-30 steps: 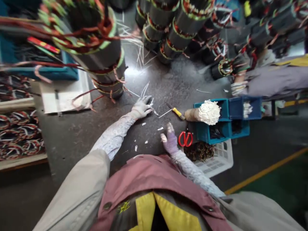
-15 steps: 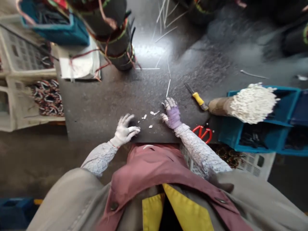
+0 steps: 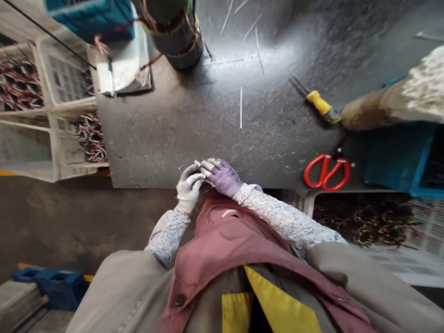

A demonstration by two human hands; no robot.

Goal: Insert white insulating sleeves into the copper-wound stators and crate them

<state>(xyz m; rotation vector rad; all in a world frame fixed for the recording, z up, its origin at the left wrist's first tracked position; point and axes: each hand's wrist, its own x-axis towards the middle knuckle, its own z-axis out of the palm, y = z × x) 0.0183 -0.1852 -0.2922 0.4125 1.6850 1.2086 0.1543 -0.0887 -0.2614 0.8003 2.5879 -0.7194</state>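
Note:
My left hand [image 3: 189, 185], in a white glove, is close to the table's front edge with its fingers curled. My right hand [image 3: 224, 177], in a purple and white glove, meets it there, its fingertips pressed against the left fingers. A small white scrap [image 3: 197, 163] shows at the fingertips between both hands; the rest of what they hold is hidden. Beyond them a thin white strip [image 3: 241, 107] lies on the dark table [image 3: 166, 138].
Red-handled scissors [image 3: 326, 172] and a yellow-handled tool [image 3: 319, 102] lie at right. Behind them a brown tube [image 3: 374, 104] with a white bundle rests by blue bins [image 3: 391, 159]. A dark cylinder [image 3: 182, 44] with wires stands at the back. White crates [image 3: 52, 134] with wired parts stand at left.
My hands have come together at the table's front edge; the right hand has moved left and towards me. White scraps that lay between them no longer show on the table. The view has shifted.

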